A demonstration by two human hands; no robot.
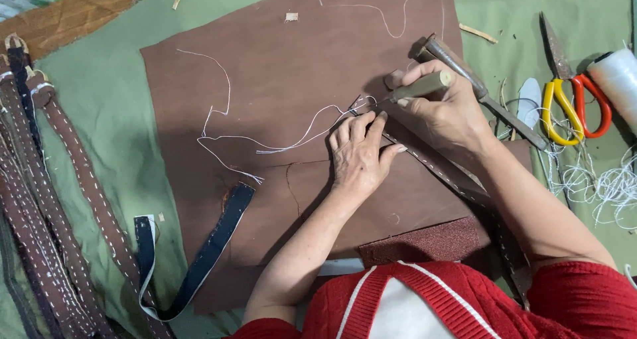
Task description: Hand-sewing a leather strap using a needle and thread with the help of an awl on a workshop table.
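While the right hand point(446, 110) closed around the wooden handle of an awl point(420, 87), fingers wrapped fully about it, the tool's metal tip pointed leftward and down at the near end of a brown leather strap point(431, 163). That strap carried a row of pale stitches along its edge and ran diagonally from the tip toward the person's right side, passing under the right forearm. The left hand point(360, 156) held nothing; it lay flat with fingers spread and pressed down on the strap's end, fingertips just beside the awl's point. A white thread point(292, 143) trailed from the stitching spot leftward in loose curves across the big brown leather sheet point(292, 73) on which both hands worked.

Just behind the right hand lay a second tool with a dark handle point(464, 70), resting at a slant on the sheet's edge. Farther right, on the green cloth point(113, 113) covering the table, were scissors with yellow and red handles point(572, 97), a spool of white thread point(618, 77) and a tangle of loose white thread point(597, 186). A dark blue strap point(206, 259) curved off the sheet's near left corner, and a bundle of stitched brown straps point(46, 200) lay along the far left. The person wore a red sweater point(478, 302).
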